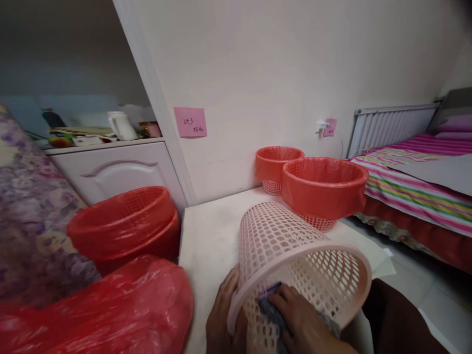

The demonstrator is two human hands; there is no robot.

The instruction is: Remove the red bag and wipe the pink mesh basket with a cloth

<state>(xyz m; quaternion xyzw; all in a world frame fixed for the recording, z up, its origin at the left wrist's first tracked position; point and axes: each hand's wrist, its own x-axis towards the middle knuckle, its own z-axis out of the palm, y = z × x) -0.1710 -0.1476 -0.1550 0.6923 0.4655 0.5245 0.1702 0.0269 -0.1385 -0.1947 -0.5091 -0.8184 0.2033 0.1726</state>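
Right hand (302, 319) presses purple cloth (271, 300) inside tilted pink basket (295, 255).

Perforated basket (295, 250) is laid on its side on the desk (206, 236). Two lined baskets (324, 189) are placed behind it, against the wall. The bed (416, 182) is situated to the right, the cabinet (114, 169) to the left.

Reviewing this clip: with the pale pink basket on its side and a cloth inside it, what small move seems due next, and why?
Probably turn the pink basket a little with the left hand, so the right hand can bring its purple cloth to an adjoining strip of mesh. The basket lies tipped on the white table, steadied at the rim, and the cloth covers only one patch inside.
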